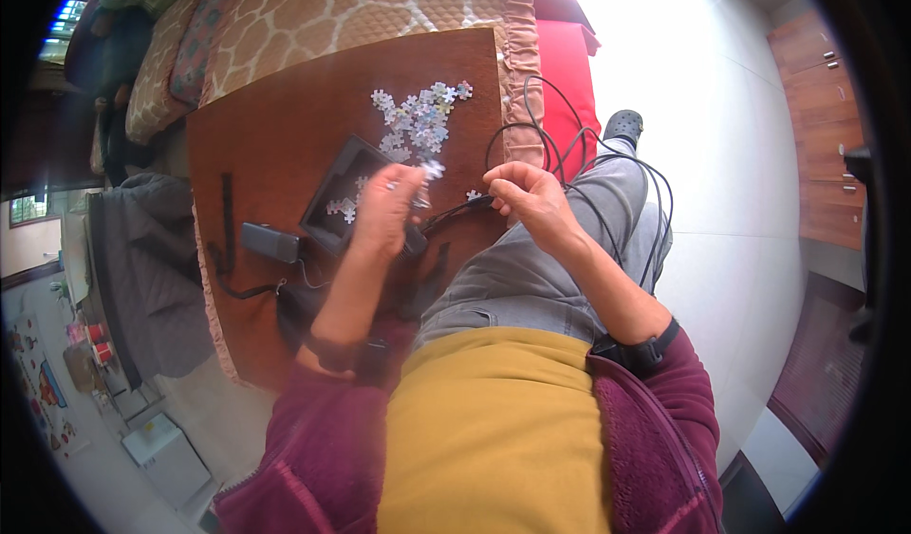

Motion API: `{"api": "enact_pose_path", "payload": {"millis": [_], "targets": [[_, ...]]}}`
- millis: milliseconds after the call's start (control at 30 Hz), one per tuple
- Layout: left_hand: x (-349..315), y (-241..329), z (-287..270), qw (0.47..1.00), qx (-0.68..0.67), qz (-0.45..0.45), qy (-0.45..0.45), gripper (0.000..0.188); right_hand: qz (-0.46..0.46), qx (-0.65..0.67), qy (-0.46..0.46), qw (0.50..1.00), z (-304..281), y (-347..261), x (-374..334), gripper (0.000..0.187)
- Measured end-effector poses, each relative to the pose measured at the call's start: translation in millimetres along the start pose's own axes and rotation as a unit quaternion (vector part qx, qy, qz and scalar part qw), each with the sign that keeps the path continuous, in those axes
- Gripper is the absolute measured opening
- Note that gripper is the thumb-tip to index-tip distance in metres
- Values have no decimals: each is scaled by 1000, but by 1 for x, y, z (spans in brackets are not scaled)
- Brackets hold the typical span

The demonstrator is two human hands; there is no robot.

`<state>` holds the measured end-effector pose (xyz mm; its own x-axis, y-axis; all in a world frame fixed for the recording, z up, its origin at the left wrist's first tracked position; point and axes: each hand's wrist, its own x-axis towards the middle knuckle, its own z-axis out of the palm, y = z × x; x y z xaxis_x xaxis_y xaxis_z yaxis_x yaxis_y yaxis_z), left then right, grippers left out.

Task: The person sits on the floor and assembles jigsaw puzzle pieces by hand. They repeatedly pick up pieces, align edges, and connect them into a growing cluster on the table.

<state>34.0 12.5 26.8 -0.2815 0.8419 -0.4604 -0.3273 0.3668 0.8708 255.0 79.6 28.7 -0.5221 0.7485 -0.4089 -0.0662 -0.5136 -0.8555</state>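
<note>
Step in hand, as judged: handling loose jigsaw pieces one or a few at a time, between box and pile.

Left hand [387,213]: over the near side of the open dark box [327,181], narrow grip, holding a whitish piece [433,169] at the fingertips. Blurred; can't tell about extra pieces in the palm.

Right hand [533,197]: right of the box, fingers curled, narrow grip. Can't tell about full closure or anything pinched in it.

Next move, judging from here: calls for a light fingertip pinch, a good look at the piece, and no snagging on the black cable [463,209] by the right fingertips.

Location: on the brown table [247,145], in a loose pile [418,121] beyond the hands; more inside the box.

Counts:
- hands: 2, both up in front of the body
- box: 1, open
- pile: 1
- stray piece [474,194]: 1, just beside the right fingertips, apart from the pile
- pieces in pile and box: many, overlapping, partly behind the left hand; can't count
- grey device [272,243]: 1, left of the box
- dark clog [623,126]: 1 in view
- cable loops near the right thigh: several, tangled; can't separate
</note>
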Motion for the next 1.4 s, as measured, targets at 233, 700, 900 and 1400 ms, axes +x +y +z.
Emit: {"api": "enact_pose_path", "payload": {"millis": [233, 700, 900, 1400], "targets": [[11, 24, -77, 990, 59, 23, 122, 13, 22, -3, 4, 1000, 1, 5, 3, 15], [16, 12, -11, 998, -49, -26, -9, 12, -293, -733, -231, 569, 14, 44, 72, 16], [12, -2, 4, 994, -87, -48, -54, 10, -243, -753, -282, 542, 11, 45, 79, 22], [5, -19, 12, 990, -75, -104, -55, 11, -199, -820, -192, 502, 16, 46, 65, 22]]}}
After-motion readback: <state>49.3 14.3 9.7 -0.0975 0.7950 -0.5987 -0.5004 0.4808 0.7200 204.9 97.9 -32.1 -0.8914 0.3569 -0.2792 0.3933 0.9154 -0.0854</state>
